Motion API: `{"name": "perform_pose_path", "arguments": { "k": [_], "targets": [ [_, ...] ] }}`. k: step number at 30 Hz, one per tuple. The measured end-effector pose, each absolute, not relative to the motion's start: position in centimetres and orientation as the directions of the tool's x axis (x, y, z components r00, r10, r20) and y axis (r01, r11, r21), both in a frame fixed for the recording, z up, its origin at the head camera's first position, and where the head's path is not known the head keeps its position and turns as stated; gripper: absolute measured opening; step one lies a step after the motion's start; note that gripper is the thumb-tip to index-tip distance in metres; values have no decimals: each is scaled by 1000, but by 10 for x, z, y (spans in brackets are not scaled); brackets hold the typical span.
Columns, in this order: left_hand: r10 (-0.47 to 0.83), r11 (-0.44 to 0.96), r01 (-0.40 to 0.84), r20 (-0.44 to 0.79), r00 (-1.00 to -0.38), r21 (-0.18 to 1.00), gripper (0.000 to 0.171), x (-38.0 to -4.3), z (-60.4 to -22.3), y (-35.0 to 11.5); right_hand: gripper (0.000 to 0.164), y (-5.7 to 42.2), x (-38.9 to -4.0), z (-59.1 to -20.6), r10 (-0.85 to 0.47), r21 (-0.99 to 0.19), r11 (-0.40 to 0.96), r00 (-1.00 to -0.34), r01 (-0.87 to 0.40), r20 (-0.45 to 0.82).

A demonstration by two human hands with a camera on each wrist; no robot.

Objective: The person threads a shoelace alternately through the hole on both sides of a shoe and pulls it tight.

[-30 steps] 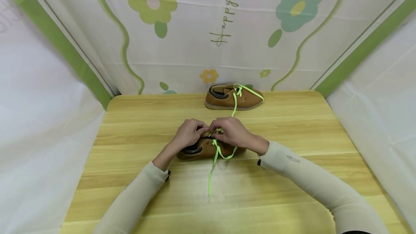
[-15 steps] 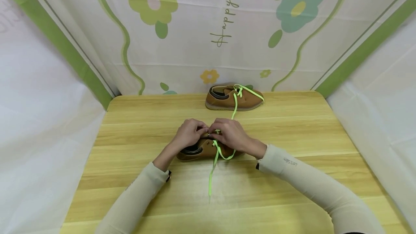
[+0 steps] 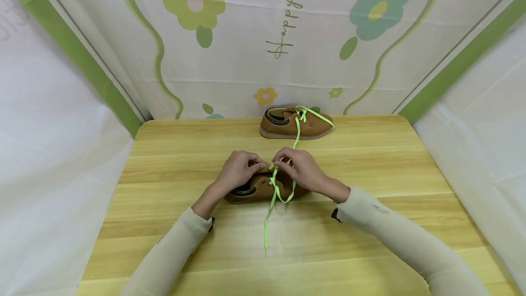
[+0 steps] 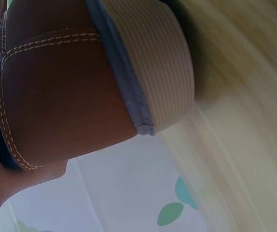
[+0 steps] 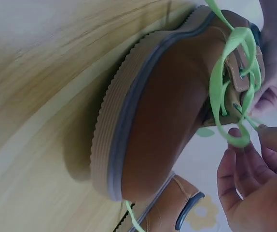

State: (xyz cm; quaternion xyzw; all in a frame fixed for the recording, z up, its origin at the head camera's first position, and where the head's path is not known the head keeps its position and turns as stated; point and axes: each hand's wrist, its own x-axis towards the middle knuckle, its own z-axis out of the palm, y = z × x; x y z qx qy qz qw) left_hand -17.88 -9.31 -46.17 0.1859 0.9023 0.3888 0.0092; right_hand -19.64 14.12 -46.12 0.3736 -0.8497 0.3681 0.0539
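Observation:
A brown leather shoe (image 3: 259, 188) with a bright green shoelace (image 3: 274, 191) sits sideways on the table, toe to the right. My left hand (image 3: 238, 168) is at its far side, thumb and forefinger pinching the edge of the eyelet flap. In the left wrist view the shoe's heel (image 4: 66, 92) hides most of that hand. Over the front of the shoe, my right hand (image 3: 302, 170) pinches the lace close to an eyelet. The right wrist view shows this hand (image 5: 254, 179) with a lace loop (image 5: 215, 82) hanging beside its fingertips.
A second brown shoe (image 3: 296, 124), laced in green, stands at the table's back edge with one lace end trailing forward. Another lace end (image 3: 265, 236) lies toward the front of the wooden table (image 3: 164, 150). A flower-printed cloth wall (image 3: 246, 58) rises behind.
My right hand has moved a little to the right, away from the left fingertips, drawing the lace with it. The left hand stays nearly in place at the flap.

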Motion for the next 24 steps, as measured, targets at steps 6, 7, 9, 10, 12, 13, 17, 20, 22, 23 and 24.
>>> {"name": "perform_pose_path", "arguments": {
  "k": [6, 7, 9, 10, 12, 13, 17, 20, 22, 23, 24],
  "targets": [
    [348, 631, 366, 173, -921, 684, 9, -178, -465, -94, 7, 154, -195, -457, -548, -712, 387, -767, -586, 334],
    [348, 632, 366, 172, -921, 683, 8, -178, -465, -94, 6, 156, -195, -456, -543, -729, 379, -775, -570, 323],
    [351, 631, 367, 170, -921, 683, 8, -177, -464, -93, 5, 161, -194, -455, -529, -756, 369, -791, -541, 307],
    [353, 632, 368, 170, -920, 682, 7, -177, -464, -93, 4, 164, -194, -454, -519, -769, 364, -800, -526, 302],
    [354, 637, 372, 172, -919, 675, 6, -176, -464, -92, 4, 169, -194, -452, -495, -791, 346, -814, -505, 304],
    [354, 642, 374, 173, -919, 670, 6, -176, -464, -92, 3, 172, -194, -451, -484, -800, 334, -819, -499, 309],
    [353, 653, 384, 186, -917, 653, 5, -174, -465, -91, 4, 183, -197, -446, -425, -843, 247, -835, -478, 348],
    [351, 658, 391, 197, -915, 644, 5, -173, -465, -91, 4, 189, -200, -442, -386, -868, 149, -836, -474, 390],
    [351, 662, 395, 203, -914, 637, 5, -172, -465, -91, 4, 192, -202, -439, -374, -874, 98, -831, -477, 412],
    [352, 664, 398, 206, -913, 632, 5, -171, -465, -91, 4, 194, -203, -438, -370, -876, 82, -830, -476, 417],
    [354, 666, 401, 207, -912, 629, 5, -171, -466, -91, 4, 196, -204, -437, -367, -875, 74, -829, -479, 423]
  ]
}}
